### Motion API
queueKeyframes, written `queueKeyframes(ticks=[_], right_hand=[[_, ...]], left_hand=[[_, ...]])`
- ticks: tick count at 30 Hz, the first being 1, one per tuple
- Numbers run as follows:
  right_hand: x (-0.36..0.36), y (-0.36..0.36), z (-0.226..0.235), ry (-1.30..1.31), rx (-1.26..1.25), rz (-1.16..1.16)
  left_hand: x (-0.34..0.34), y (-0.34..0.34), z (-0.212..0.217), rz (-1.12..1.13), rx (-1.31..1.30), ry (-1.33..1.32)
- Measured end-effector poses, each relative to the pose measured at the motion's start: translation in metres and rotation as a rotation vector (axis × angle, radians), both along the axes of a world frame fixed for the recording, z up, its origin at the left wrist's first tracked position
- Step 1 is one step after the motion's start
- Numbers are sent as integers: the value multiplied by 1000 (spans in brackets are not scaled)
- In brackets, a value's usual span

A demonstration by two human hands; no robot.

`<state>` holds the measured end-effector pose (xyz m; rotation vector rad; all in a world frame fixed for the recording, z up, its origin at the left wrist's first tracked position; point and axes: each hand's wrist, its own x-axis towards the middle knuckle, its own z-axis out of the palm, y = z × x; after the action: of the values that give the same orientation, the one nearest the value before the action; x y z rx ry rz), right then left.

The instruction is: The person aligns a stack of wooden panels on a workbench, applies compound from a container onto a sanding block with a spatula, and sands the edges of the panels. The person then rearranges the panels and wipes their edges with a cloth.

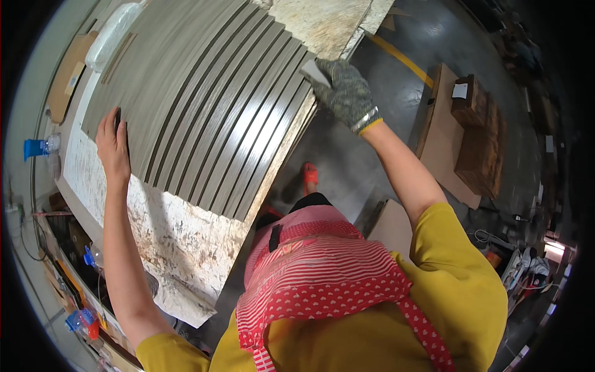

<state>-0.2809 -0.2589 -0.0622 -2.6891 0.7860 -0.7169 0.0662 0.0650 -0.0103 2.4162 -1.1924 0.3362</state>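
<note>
Left hand [113, 149] lies flat on the grey strips [204, 105]; gloved right hand [347, 93] grips perhaps a pad [315, 73] at the tabletop [180, 248] edge; keep pressure even.

- I read this place as a workshop: a chipboard worktable [186, 242] carries long grey slats [211, 105].
- I note a grey concrete floor [365, 155] with a yellow line [403, 59].
- Stacked wooden boards [477, 142] stand nearby.
</note>
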Motion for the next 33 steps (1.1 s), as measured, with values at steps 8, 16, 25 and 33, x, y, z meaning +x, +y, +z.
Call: queueKeyframes(ticks=[8,16,25,33], right_hand=[[-5,202,7,166,170,596],[-1,140,36,76,154,537],[16,-47,14,2,42,-93],[16,19,11,-38,-110,139]], left_hand=[[2,-10,2,6,-58,-25],[4,-9,20,-64,-66,148],[15,-17,11,37,122,-53],[18,-15,7,46,84,-73]])
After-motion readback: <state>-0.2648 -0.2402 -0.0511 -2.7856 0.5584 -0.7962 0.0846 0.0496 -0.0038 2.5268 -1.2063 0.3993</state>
